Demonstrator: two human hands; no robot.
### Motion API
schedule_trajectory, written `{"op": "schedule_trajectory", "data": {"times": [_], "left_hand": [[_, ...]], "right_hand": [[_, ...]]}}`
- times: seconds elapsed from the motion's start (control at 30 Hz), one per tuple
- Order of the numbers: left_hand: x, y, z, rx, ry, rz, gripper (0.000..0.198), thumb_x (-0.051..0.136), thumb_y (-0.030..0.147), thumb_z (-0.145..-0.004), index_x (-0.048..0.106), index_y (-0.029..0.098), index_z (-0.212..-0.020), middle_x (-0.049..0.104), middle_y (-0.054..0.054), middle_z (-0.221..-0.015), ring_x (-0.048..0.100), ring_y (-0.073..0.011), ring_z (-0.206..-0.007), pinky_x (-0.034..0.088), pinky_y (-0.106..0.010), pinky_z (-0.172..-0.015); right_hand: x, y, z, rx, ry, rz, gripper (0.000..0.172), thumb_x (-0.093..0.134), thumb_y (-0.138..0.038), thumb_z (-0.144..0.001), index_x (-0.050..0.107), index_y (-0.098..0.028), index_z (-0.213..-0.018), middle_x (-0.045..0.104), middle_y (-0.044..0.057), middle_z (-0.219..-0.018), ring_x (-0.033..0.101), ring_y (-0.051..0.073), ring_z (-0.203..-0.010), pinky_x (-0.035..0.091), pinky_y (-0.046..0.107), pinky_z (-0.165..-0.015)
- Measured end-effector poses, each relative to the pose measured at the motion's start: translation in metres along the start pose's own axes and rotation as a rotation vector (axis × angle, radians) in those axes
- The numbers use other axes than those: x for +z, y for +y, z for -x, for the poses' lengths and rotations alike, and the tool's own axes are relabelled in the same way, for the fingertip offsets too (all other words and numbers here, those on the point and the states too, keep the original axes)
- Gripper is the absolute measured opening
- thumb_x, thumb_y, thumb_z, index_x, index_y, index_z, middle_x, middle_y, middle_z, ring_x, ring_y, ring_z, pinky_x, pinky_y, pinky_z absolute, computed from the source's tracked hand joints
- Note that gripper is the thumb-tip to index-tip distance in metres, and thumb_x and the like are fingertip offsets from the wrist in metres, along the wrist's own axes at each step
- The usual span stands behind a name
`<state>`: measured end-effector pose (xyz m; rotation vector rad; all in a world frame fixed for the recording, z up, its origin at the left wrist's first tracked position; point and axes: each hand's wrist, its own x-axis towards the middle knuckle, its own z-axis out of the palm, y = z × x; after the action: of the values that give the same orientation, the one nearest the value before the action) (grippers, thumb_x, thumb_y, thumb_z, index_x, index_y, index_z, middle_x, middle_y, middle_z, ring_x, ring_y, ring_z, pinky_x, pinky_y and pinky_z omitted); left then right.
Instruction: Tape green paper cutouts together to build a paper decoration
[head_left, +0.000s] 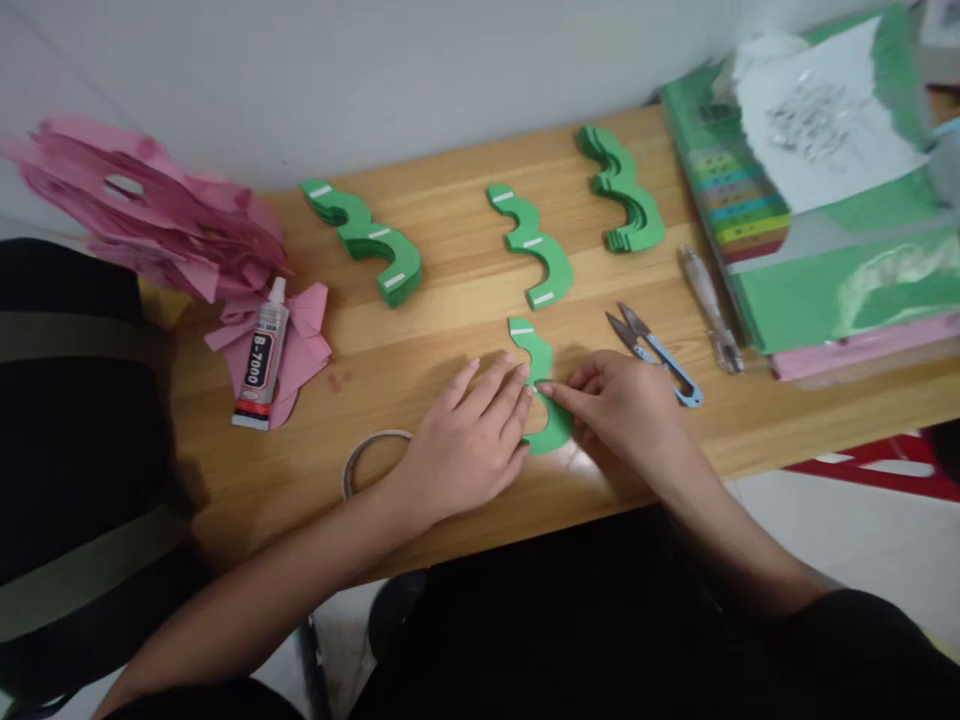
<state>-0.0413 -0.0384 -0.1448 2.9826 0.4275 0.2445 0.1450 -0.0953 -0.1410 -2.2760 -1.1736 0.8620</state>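
A green wavy foam piece [541,390] with a white tape strip at its top lies on the wooden table [450,230] near the front edge. My left hand [469,440] lies flat beside it, fingers stretched out, fingertips touching its left edge. My right hand [619,405] rests on its right side, fingers curled and pinched at the middle of the piece. A roll of tape [369,458] lies just left of my left wrist.
Three stacks of green wavy pieces lie farther back [367,240] [534,245] [624,195]. Small blue snips [660,355] and a pen-like tool [709,310] lie right. A glue tube [259,360] rests on pink paper [150,215]. Coloured sheets [825,200] are piled far right.
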Motion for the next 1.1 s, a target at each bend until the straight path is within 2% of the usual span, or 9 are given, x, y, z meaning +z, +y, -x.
{"op": "schedule_trajectory", "data": {"times": [0.27,0.37,0.43,0.57,0.63,0.7,0.87,1.0,1.1], "left_hand": [[-0.001,-0.011,-0.003,-0.14,0.122,0.333,0.044,0.061,0.027,-0.083,0.06,0.009,-0.123,0.054,-0.02,-0.14,0.045,-0.033,-0.135,0.042,-0.051,-0.108],[-0.028,-0.029,0.002,-0.277,0.254,0.362,0.046,0.058,0.03,-0.086,0.054,0.014,-0.129,0.06,-0.016,-0.131,0.055,-0.0273,-0.125,0.045,-0.048,-0.104],[-0.055,-0.035,0.016,-0.449,0.314,0.273,0.031,0.055,0.033,-0.09,0.061,0.017,-0.115,0.068,-0.011,-0.117,0.062,-0.0255,-0.112,0.048,-0.045,-0.099],[-0.086,-0.013,0.06,-0.648,-0.045,0.172,0.031,0.047,0.037,-0.094,0.068,0.017,-0.082,0.071,-0.006,-0.083,0.065,-0.0239,-0.082,0.049,-0.04,-0.079],[-0.083,0.008,0.083,-0.658,-0.239,0.153,0.028,0.052,0.036,-0.092,0.068,0.018,-0.079,0.069,-0.006,-0.083,0.064,-0.0251,-0.082,0.048,-0.039,-0.078],[-0.071,0.029,0.102,-0.678,-0.292,0.115,0.014,0.062,0.029,-0.084,0.068,0.017,-0.086,0.068,-0.009,-0.094,0.063,-0.0291,-0.095,0.047,-0.041,-0.083],[-0.049,0.05,0.132,-0.802,-0.142,0.031,0.036,0.042,-0.001,-0.078,0.065,0.016,-0.1,0.065,-0.013,-0.105,0.059,-0.0285,-0.102,0.044,-0.045,-0.091],[-0.046,0.045,0.132,-0.764,-0.065,0.125,0.022,0.044,0.011,-0.087,0.065,0.017,-0.083,0.066,-0.01,-0.087,0.06,-0.0268,-0.092,0.044,-0.047,-0.09],[-0.05,0.047,0.119,-0.714,-0.016,0.296,0.016,0.051,0.023,-0.089,0.064,0.018,-0.082,0.066,-0.005,-0.083,0.062,-0.0219,-0.083,0.049,-0.037,-0.079]], "right_hand": [[-0.012,0.009,-0.005,0.13,-0.286,-0.569,0.024,0.066,-0.037,-0.072,0.047,-0.023,-0.074,0.054,-0.007,-0.04,0.049,0.012,-0.03,0.036,0.02,-0.031],[-0.015,0.015,0.0,0.08,-0.188,-0.672,0.024,0.064,-0.038,-0.07,0.047,-0.023,-0.08,0.056,-0.006,-0.043,0.052,0.013,-0.033,0.039,0.022,-0.033],[-0.018,0.024,0.004,0.002,-0.076,-0.651,0.023,0.061,-0.039,-0.07,0.049,-0.022,-0.081,0.057,-0.005,-0.047,0.052,0.013,-0.035,0.04,0.023,-0.036],[-0.029,0.053,0.008,-0.22,0.318,-0.38,0.024,0.056,-0.042,-0.073,0.059,-0.02,-0.082,0.065,0.004,-0.065,0.06,0.017,-0.053,0.048,0.031,-0.053],[-0.036,0.066,0.006,-0.276,0.416,-0.22,0.024,0.054,-0.041,-0.075,0.061,-0.019,-0.08,0.068,0.008,-0.072,0.062,0.02,-0.061,0.049,0.034,-0.059],[-0.042,0.075,0.002,-0.325,0.454,-0.04,0.021,0.053,-0.037,-0.074,0.063,-0.019,-0.077,0.067,0.011,-0.075,0.062,0.023,-0.066,0.049,0.038,-0.062],[-0.045,0.082,0.003,-0.485,0.46,0.115,0.02,0.052,-0.028,-0.073,0.067,-0.017,-0.081,0.066,0.014,-0.08,0.063,0.029,-0.076,0.051,0.045,-0.071],[-0.028,0.069,0.025,-0.622,0.444,0.007,0.02,0.051,-0.023,-0.076,0.065,-0.019,-0.089,0.068,0.012,-0.085,0.065,0.028,-0.08,0.054,0.045,-0.073],[-0.01,0.047,0.048,-0.813,0.281,-0.082,0.018,0.051,-0.019,-0.082,0.064,-0.021,-0.094,0.069,0.01,-0.089,0.067,0.025,-0.084,0.057,0.042,-0.075]]}}
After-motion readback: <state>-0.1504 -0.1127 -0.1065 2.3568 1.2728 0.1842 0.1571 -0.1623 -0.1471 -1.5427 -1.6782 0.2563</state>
